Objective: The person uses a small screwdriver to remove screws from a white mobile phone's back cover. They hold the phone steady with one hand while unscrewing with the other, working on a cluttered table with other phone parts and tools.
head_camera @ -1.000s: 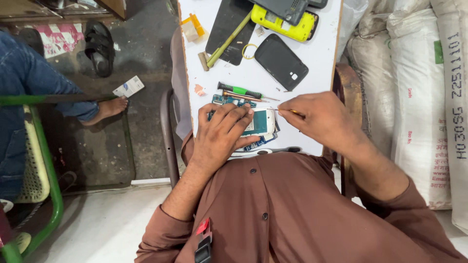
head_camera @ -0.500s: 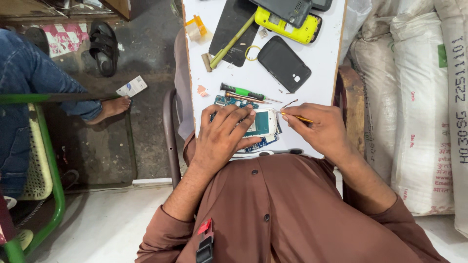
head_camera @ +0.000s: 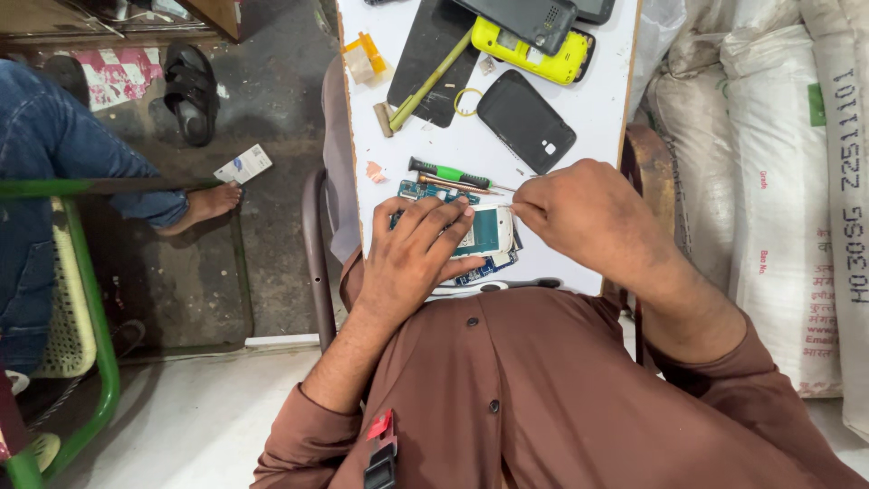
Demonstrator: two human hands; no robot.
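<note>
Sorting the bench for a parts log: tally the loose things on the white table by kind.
Screwdrivers: 1
Small hammers: 1
Black back covers: 1
Yellow phones: 1
Dark keypad phones: 1
Metal rings: 1
Opened phones with circuit board: 1
Total: 7

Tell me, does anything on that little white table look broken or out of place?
Yes. The phone under the left hand lies opened up, blue circuit board exposed. A black back cover lies loose nearby, and a small hammer rests askew across a dark panel.
</note>
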